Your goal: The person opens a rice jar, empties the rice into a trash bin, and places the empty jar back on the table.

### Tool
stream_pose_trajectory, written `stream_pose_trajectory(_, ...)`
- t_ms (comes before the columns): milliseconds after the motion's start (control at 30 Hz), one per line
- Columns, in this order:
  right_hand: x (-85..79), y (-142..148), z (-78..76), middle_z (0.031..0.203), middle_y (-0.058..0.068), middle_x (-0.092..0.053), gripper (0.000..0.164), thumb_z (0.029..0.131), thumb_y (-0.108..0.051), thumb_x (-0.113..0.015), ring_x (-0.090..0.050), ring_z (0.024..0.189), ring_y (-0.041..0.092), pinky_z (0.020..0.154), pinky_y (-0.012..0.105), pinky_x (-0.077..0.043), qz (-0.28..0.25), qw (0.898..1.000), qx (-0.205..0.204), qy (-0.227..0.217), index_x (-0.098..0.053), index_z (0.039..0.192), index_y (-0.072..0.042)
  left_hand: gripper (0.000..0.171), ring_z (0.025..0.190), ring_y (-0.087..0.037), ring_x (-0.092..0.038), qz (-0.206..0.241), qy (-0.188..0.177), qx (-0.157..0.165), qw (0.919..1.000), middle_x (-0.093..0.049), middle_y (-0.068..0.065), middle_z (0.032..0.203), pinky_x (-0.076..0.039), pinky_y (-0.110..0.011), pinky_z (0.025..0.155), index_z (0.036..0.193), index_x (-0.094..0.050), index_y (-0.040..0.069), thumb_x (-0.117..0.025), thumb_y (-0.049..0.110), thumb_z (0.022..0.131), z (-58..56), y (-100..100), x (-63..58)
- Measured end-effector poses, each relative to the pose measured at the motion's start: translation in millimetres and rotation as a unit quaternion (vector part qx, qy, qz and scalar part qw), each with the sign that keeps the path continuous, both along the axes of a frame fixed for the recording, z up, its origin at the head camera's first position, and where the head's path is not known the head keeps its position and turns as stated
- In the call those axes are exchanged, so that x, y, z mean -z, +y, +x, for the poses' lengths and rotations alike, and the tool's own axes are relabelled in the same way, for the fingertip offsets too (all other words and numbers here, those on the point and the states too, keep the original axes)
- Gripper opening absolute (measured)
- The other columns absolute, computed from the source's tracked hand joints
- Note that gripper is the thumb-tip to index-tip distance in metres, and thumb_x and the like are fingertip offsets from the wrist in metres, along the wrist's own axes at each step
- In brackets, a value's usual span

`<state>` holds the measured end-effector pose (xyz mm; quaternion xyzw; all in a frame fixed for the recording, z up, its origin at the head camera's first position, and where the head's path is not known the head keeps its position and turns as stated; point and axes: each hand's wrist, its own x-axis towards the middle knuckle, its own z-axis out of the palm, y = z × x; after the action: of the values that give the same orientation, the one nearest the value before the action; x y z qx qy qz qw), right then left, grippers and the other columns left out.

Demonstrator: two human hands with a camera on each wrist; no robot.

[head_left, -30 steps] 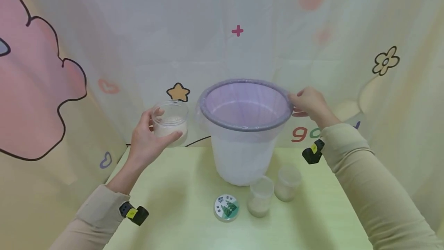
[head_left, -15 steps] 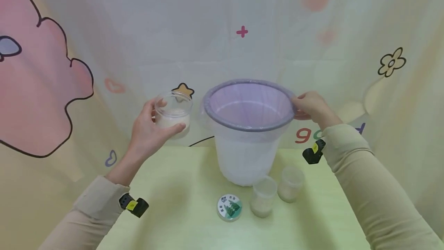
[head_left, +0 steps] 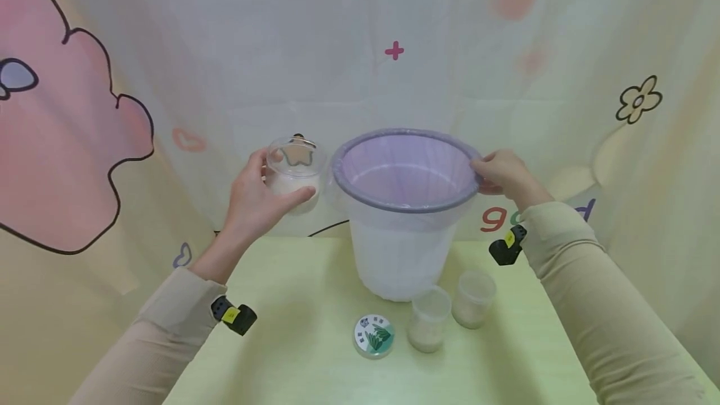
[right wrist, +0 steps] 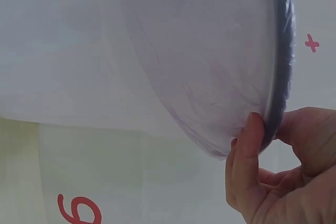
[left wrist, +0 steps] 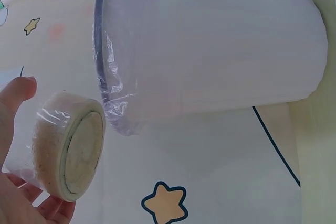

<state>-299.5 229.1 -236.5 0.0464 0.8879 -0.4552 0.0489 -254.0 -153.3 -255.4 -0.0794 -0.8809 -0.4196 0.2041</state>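
Observation:
My left hand [head_left: 259,199] grips a clear round plastic jar [head_left: 295,170] without its lid, held in the air left of the bin. Something whitish fills its lower part. In the left wrist view the jar's base [left wrist: 84,153] faces the camera. A white trash bin [head_left: 399,255] with a grey rim stands on the table, lined with a thin purple plastic bag [head_left: 394,167] folded over the rim. My right hand [head_left: 506,174] pinches the bin's right rim through the bag, thumb and fingers on either side, as the right wrist view shows.
A round lid [head_left: 374,335] with a green leaf print lies on the table [head_left: 304,355] in front of the bin. Beside it are two translucent cups [head_left: 429,320] [head_left: 474,300] with pale contents. A printed curtain [head_left: 337,36] hangs behind.
My left hand has lifted the jar and carried it right, closer to the bin's rim. The right hand keeps its hold on the rim. The head view has shifted slightly.

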Motion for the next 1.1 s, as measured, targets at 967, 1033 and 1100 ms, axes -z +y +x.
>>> stream_pose_trajectory(967,-0.7,-1.5,-1.5,0.076,0.000,-0.053,0.042,0.091,-0.018,-0.047,-0.055,0.060,0.003,0.067,0.021,-0.053,-0.012,1.000,0.013,0.006,-0.046,0.116,0.016,0.090,0.105,-0.023,-0.050,-0.110,-0.014,-0.014,0.9937,-0.051,-0.004,0.125,-0.044,-0.041,0.084,0.136,-0.036,0.011,-0.077,0.046,0.065,-39.0,27.7,-48.9)
stream_pose_trajectory(1033,-0.5,-1.7,-1.5,0.074,-0.001,-0.052,0.042,0.091,-0.018,-0.047,-0.055,0.059,0.003,0.066,0.020,-0.053,-0.019,1.000,0.013,0.006,-0.046,0.116,0.016,0.090,0.106,-0.024,-0.049,-0.120,-0.012,-0.019,0.9925,-0.051,-0.005,0.125,-0.044,-0.041,0.084,0.137,-0.036,0.010,-0.077,0.046,0.065,-41.7,29.5,-49.3)
stream_pose_trajectory(1100,0.0,-1.5,-1.4,0.073,-0.001,-0.053,0.041,0.091,-0.018,-0.047,-0.055,0.059,0.003,0.065,0.020,-0.053,-0.019,1.000,0.012,0.007,-0.046,0.114,0.015,0.090,0.105,-0.024,-0.049,-0.126,-0.010,-0.023,0.9917,-0.051,-0.006,0.124,-0.044,-0.041,0.085,0.137,-0.036,0.010,-0.077,0.045,0.064,-44.4,31.4,-49.3)
